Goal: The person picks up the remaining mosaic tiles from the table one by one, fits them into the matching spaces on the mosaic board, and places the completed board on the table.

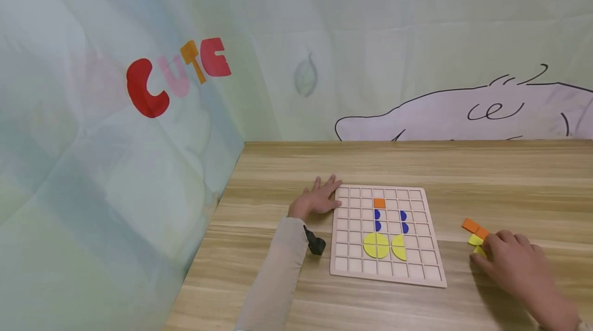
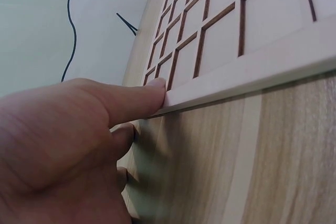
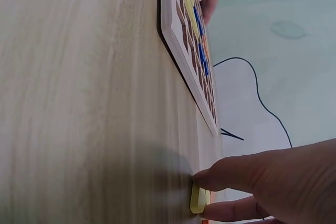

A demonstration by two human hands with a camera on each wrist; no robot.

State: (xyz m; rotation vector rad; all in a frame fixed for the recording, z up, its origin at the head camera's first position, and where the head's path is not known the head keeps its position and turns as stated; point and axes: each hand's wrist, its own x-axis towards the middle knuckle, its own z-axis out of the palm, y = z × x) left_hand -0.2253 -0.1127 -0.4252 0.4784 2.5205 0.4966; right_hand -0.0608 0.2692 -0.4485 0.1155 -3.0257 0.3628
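Note:
A pale wooden grid board (image 1: 345,264) lies on the table. In its cells sit an orange square (image 1: 379,203), several blue half-round pieces (image 1: 377,214) and several yellow quarter-round pieces (image 1: 369,251). My left hand (image 1: 319,199), fingers spread, rests at the board's left edge; its thumb (image 2: 149,98) touches the rim in the left wrist view. Right of the board, my right hand (image 1: 516,264) pinches a yellow quarter-round piece (image 3: 198,199) between thumb and finger, low over the table. Beside those fingers lie orange squares (image 1: 470,226) and another yellow piece (image 1: 474,240), partly covered.
The wood-grain table (image 1: 287,166) reaches back to a printed cloth (image 1: 287,37) hanging behind and at the left. Red, pink and orange letters (image 1: 147,89) are on the cloth. A black wrist strap (image 1: 316,244) is on the left sleeve.

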